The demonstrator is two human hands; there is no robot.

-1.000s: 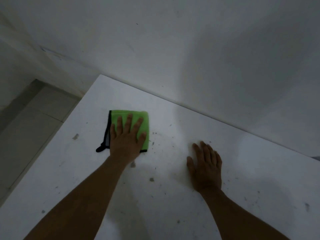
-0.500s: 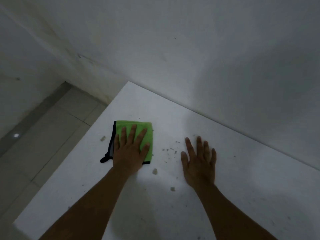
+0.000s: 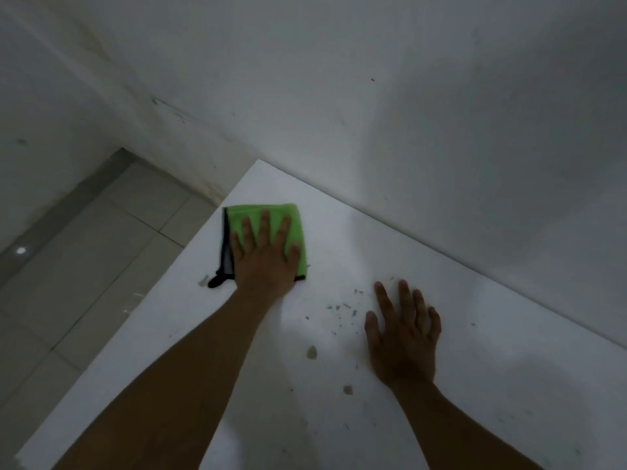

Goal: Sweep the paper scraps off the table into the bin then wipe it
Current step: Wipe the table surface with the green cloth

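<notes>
A folded green cloth [image 3: 258, 212] with a black edge lies near the far left corner of the white table [image 3: 492, 351]. My left hand [image 3: 264, 257] presses flat on it with fingers spread. My right hand [image 3: 403, 337] rests flat on the bare tabletop to the right and holds nothing. Several small paper scraps [image 3: 342, 308] are scattered between my two hands. A larger scrap [image 3: 311, 352] lies nearer to me, and another scrap [image 3: 347, 390] sits below it. One scrap [image 3: 203, 280] lies by the table's left edge beside the cloth. No bin is in view.
A grey-white wall [image 3: 407, 130] runs along the table's far edge. A tiled floor [image 3: 84, 283] drops away past the table's left edge, with a second wall beyond it.
My left hand has pushed the green cloth away from me, toward the table's far left corner. My right hand has shifted slightly right. The camera view has swung over the table's left end.
</notes>
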